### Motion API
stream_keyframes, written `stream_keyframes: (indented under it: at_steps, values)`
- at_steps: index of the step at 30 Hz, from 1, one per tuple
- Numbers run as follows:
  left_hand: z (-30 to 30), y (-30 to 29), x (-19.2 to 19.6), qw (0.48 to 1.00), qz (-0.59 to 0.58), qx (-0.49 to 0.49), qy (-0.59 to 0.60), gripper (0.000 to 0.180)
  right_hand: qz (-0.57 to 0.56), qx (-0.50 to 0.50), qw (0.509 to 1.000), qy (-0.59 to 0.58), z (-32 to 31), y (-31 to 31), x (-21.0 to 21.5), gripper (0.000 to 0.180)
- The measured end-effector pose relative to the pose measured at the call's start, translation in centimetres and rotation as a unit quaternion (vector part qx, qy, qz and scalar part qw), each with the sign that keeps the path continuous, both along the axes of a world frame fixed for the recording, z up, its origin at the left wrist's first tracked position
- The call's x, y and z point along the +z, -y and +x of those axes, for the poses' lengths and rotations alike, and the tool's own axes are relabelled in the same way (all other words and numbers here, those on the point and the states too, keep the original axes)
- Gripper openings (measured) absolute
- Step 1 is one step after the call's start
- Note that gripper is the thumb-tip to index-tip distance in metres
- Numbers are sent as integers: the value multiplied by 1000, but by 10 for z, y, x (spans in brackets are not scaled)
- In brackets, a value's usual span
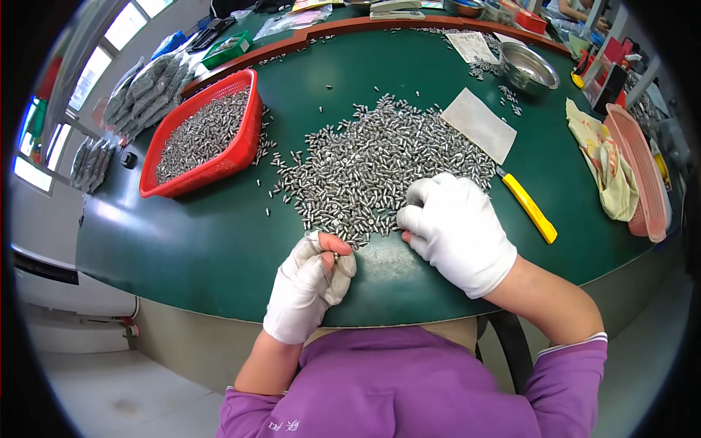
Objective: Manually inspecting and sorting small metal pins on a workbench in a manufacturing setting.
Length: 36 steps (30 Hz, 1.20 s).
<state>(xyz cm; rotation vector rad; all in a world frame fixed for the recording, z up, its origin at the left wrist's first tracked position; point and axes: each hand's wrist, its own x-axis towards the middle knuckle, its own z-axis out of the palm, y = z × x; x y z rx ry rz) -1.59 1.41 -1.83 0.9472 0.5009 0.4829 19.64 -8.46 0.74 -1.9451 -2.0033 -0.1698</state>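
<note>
**Handling small metal pins**

Head view: My left hand pinches one metal pin at its middle, bare thumb against gloved fingers. My right hand, fingers curled, rests on the pin pile. I judge the pins rigid, light and slippery.

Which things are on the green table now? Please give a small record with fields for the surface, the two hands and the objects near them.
surface: green table, curved front edge
left hand: white glove with open fingertips, pinching one small metal part
right hand: white glove, resting on the near edge of the pile of small metal parts
left side: red basket filled with similar parts
right side: yellow utility knife, white paper sheet, steel bowl, pink tray, yellowish cloth
</note>
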Motion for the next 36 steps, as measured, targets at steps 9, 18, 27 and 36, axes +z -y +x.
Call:
stream_keyframes:
  at_steps: [9, 18, 27, 36]
  values:
    - [7, 3, 13, 994, 42, -34, -94, 29, 99, 52, 991, -76, -3, -17, -6, 8]
    - [11, 7, 11, 994, 16, -43, -98, 19, 93, 141, 952, -256, -12, -16, -9, 17]
    - [10, 6, 9, 996, 4, -31, -89, 18, 143, 149, 945, -252, -8, -15, -12, 20]
    - [8, 3, 11, 996, 10, -46, -80, 18, 145, 92, 970, -170, 0, -17, -8, 13]
